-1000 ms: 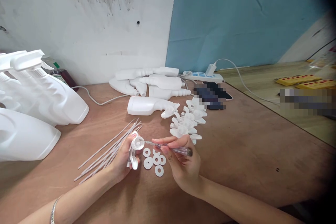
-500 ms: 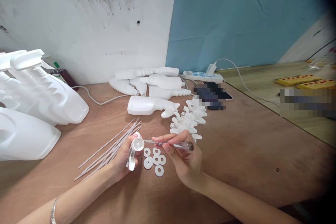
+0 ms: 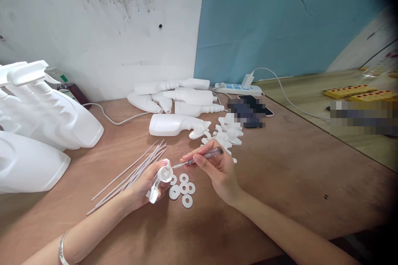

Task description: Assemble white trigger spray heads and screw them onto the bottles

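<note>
My left hand (image 3: 148, 186) is closed around a white trigger spray head (image 3: 154, 190), its round collar (image 3: 164, 174) facing up toward me. In my right hand (image 3: 222, 172) is a slim screwdriver (image 3: 203, 157) with a clear handle and dark end, pinched between thumb and fingers. The screwdriver's tip meets the collar's rim or lies just above it; I cannot tell which. Several flat white washers (image 3: 187, 201) lie on the table just right of the spray head. Thin white tubes (image 3: 124, 182) are spread behind my left wrist. Behind my right hand is a pile of more white spray heads (image 3: 228, 132).
White bottles (image 3: 174, 125) lie at the back of the wooden table (image 3: 295, 182); large ones with spray heads (image 3: 71, 120) stand at left. A power strip (image 3: 238, 89), cables and a phone (image 3: 258, 105) lie at back right. Yellow red-dotted strips (image 3: 350, 90) lie beyond the table edge.
The screwdriver has tilted, its handle end rising, and my right hand has moved up slightly. The spray head has turned a little, so more of the collar's inside shows.
</note>
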### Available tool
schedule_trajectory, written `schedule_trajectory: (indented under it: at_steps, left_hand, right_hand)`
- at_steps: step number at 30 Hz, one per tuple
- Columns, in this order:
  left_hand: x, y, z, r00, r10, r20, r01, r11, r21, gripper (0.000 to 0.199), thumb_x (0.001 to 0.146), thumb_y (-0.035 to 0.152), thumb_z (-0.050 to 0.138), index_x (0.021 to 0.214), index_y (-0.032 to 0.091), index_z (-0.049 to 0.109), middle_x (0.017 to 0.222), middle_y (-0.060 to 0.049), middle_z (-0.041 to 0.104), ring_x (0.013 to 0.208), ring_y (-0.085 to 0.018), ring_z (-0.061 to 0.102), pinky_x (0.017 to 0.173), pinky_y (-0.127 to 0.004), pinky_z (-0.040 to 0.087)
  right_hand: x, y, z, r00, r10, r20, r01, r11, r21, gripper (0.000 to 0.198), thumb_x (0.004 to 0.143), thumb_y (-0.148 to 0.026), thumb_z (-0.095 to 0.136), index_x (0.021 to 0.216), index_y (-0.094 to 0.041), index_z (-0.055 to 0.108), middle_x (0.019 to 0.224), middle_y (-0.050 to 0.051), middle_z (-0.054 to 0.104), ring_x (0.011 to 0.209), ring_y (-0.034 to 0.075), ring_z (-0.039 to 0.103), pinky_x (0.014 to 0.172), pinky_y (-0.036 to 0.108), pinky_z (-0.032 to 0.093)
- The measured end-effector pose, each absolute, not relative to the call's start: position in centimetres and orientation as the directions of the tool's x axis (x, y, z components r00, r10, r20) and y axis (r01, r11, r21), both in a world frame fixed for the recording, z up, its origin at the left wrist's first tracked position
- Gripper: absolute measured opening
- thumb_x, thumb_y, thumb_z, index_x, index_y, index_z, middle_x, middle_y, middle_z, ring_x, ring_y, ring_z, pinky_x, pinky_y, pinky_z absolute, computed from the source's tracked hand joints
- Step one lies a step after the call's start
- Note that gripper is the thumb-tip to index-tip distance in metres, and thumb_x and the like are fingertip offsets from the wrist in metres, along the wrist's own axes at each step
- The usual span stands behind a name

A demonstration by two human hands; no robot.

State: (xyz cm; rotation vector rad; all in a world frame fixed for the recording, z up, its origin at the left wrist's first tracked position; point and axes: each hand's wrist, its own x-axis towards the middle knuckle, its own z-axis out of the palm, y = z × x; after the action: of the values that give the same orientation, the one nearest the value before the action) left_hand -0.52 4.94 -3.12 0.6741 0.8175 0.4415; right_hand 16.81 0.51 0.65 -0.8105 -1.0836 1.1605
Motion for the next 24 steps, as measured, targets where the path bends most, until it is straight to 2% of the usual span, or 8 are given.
schedule_trajectory:
  at_steps: [10, 17, 24]
  left_hand:
    - [-0.5, 5.1, -2.9, 0.583, 0.580, -0.570, -0.099, 0.746, 0.658, 0.031, 0.076, 0.044, 0.052, 0.065, 0.018, 0.040, 0.042, 0.006, 0.041, 0.030, -0.004, 0.033, 0.027, -0.012, 0.017]
    - [-1.2, 5.9, -3.2, 0.691, 0.474, -0.546, -0.085, 0.804, 0.589, 0.029, 0.072, 0.044, 0.056, 0.066, 0.017, 0.046, 0.040, 0.006, 0.040, 0.028, -0.004, 0.032, 0.026, -0.012, 0.013]
    - [-1.6, 6.3, -3.3, 0.726, 0.428, -0.538, -0.057, 0.817, 0.573, 0.028, 0.075, 0.043, 0.054, 0.069, 0.015, 0.050, 0.041, 0.005, 0.040, 0.029, -0.004, 0.030, 0.025, -0.012, 0.013]
  right_hand:
    - [16.9, 1.0, 0.4, 0.045, 0.993, 0.107, -0.423, 0.116, -0.899, 0.018, 0.077, -0.029, 0.063, 0.075, -0.018, 0.049, 0.078, 0.004, 0.070, 0.078, 0.019, 0.067, 0.070, 0.034, 0.056]
    - [16.3, 0.4, 0.3, 0.081, 0.983, 0.162, -0.410, 0.181, -0.894, 0.014, 0.080, -0.029, 0.060, 0.076, -0.018, 0.051, 0.082, 0.004, 0.069, 0.080, 0.018, 0.066, 0.071, 0.034, 0.056]
    - [16.4, 0.6, 0.2, 0.062, 0.987, 0.145, -0.425, 0.158, -0.891, 0.016, 0.078, -0.030, 0.062, 0.075, -0.018, 0.051, 0.082, 0.004, 0.069, 0.082, 0.018, 0.066, 0.071, 0.033, 0.056]
